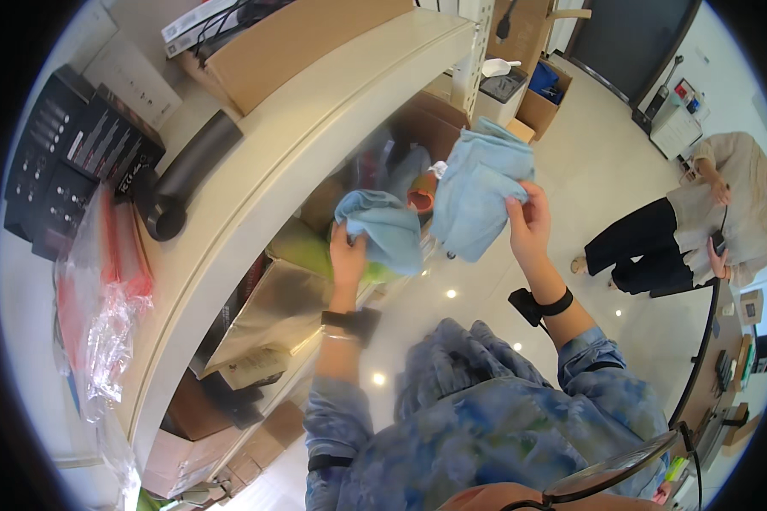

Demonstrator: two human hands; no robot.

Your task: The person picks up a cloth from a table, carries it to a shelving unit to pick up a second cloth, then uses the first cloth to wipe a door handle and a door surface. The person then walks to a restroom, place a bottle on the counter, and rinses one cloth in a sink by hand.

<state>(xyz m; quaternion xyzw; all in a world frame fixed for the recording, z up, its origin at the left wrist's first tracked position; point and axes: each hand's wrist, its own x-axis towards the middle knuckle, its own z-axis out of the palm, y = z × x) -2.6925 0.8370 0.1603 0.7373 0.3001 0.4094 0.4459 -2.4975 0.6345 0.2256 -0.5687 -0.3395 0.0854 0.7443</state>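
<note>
My left hand (348,255) is closed on a folded light blue cloth (389,232), its fingers gripping the near-left edge. A second light blue cloth (481,192), larger and also folded, hangs from my right hand (530,220), pinched at its right edge between thumb and fingers. The two cloths are held side by side in front of the lower shelf opening. Between them, behind, shows an orange ring-shaped item (420,198) on the lower shelf. Black bands sit on both my wrists.
A cream shelf (315,111) curves along the left, bearing a cardboard box (290,47), a black curved tube (198,162), dark boxes (77,162) and plastic bags (111,298). Below are a green bag (302,249) and cartons. At right stands another person (724,204) holding a dark device.
</note>
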